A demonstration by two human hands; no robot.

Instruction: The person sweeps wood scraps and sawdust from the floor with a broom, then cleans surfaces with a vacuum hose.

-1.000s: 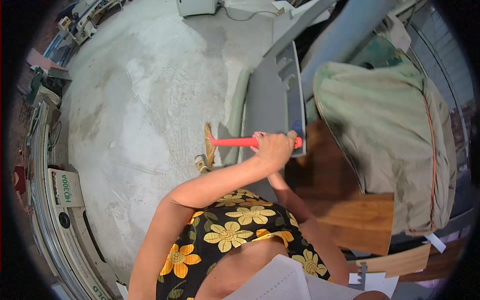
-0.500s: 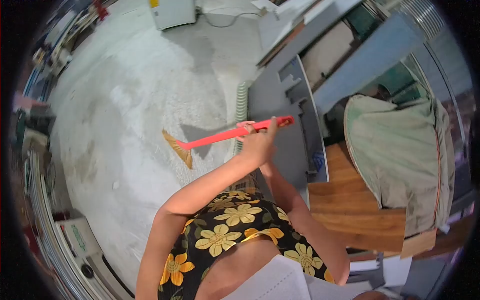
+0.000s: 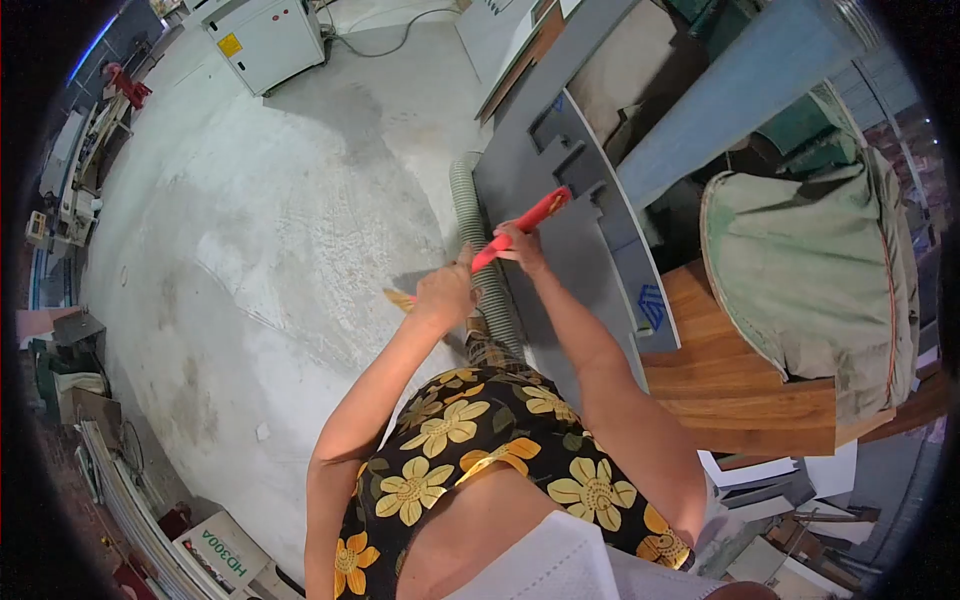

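A broom with a red handle (image 3: 546, 207) slants across the middle of the head view, its upper end pointing to the upper right. Its tan bristles (image 3: 399, 299) peek out low on the left, mostly hidden behind my left hand (image 3: 447, 296). That hand is closed around the lower part of the handle. Farther up, my right hand (image 3: 521, 248) grips the handle with its fingers wrapped round it. The broom's top end overlaps a grey panel (image 3: 545, 290) with cut-outs in this view.
A ribbed hose (image 3: 466, 205) runs along the floor beside the grey panel. On the right are a wood-grain board (image 3: 735, 405) and a draped greenish cloth (image 3: 800, 270). A white cabinet (image 3: 265, 45) stands at the back. Stacked long strips (image 3: 140, 510) and a box marked HD300A (image 3: 217, 552) lie lower left.
My left hand has slid down the handle toward the bristles, and my right hand now shows above it. The broom slants more steeply, bristles partly hidden. The view has shifted.
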